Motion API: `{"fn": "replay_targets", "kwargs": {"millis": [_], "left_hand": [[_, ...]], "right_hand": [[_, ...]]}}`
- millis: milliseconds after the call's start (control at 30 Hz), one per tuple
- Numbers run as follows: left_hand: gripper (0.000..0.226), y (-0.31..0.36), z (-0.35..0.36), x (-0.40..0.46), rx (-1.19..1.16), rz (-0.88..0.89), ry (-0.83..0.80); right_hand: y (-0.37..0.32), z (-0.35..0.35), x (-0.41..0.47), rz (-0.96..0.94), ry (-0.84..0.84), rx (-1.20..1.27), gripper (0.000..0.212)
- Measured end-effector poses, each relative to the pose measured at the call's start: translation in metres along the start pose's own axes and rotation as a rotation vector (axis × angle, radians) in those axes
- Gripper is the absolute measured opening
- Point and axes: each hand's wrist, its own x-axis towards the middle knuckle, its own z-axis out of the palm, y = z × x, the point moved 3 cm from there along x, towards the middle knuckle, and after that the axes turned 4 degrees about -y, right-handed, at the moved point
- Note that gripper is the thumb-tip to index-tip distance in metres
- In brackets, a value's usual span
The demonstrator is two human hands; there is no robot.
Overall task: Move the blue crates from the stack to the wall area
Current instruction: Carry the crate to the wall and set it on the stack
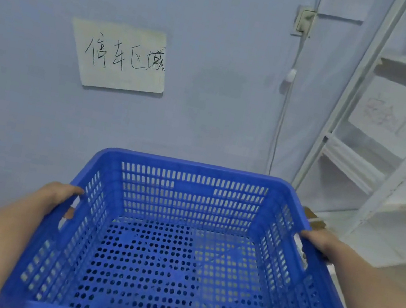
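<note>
Blue crate (179, 252), empty, with slotted walls and a perforated floor, carried in the air in front of the person, its open top facing the camera and its far wall turned toward the wall (213, 60). The left hand (58, 199) is closed on the cut-out handle of the crate's left side, with a fingertip showing through the opening; the right hand (316, 244) is closed likewise on the right-side handle. The crate thus lies between the two hands, each equally near its own side, so the load is shared evenly; its handle-to-handle axis runs left to right, parallel to the wall, and the coming move is judged to be forward and down toward the wall's foot, which the crate itself hides. No stack and no other crate can be made out for certain, though a bit of blue mesh shows at the lower right corner. A paper sign (121, 58) fixed to the wall above and left of the crate bears the handwritten characters 停车区域. To the right, a cord (279, 129) hangs from a wall socket (304, 22), and beyond it stands a white rack (374, 162) holding a panel with faint reddish characters too blurred to read; no brand mark is visible on the crate
</note>
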Motion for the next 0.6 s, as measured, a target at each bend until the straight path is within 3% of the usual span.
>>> {"fn": "replay_targets", "kwargs": {"millis": [133, 267, 600], "left_hand": [[0.042, -0.003, 0.005, 0.015, -0.049, -0.052, 0.036], [0.041, -0.028, 0.000, 0.028, -0.068, -0.131, 0.087], [0.057, -0.058, -0.031, 0.100, -0.121, -0.245, 0.124]], "right_hand": [[-0.029, 0.011, 0.054, -0.026, -0.042, -0.019, 0.045], [-0.076, 0.036, 0.058, -0.099, -0.066, -0.074, 0.028], [-0.154, 0.120, 0.107, -0.081, -0.171, -0.108, 0.032]]}}
